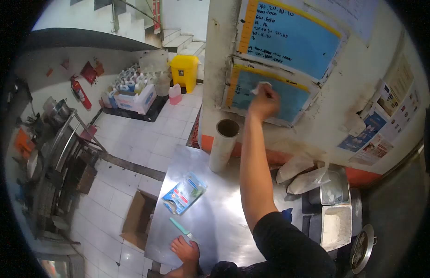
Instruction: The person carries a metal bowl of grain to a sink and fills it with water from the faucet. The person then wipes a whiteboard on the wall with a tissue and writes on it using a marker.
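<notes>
My right hand (266,103) is raised to the lower blue chart (291,95) on the wall. Its fingers are closed on a small white wipe (255,91), pressed at the chart's surface. Handwriting shows on this chart and on the upper blue chart (293,41). Low in view, my left hand (185,249) lies on the metal table (219,213) near its front edge, fingers stretched out and holding nothing. Just beyond those fingers is a knife (180,227) with a mint-green handle. A blue-and-white packet (184,192) lies farther back on the table.
A tall cylinder (222,148) stands at the table's back. To the right are plastic bags (307,180), a metal container (335,185), a tub of pale powder (336,227) and a round pan (362,250). A cardboard box (138,217) sits left of the table.
</notes>
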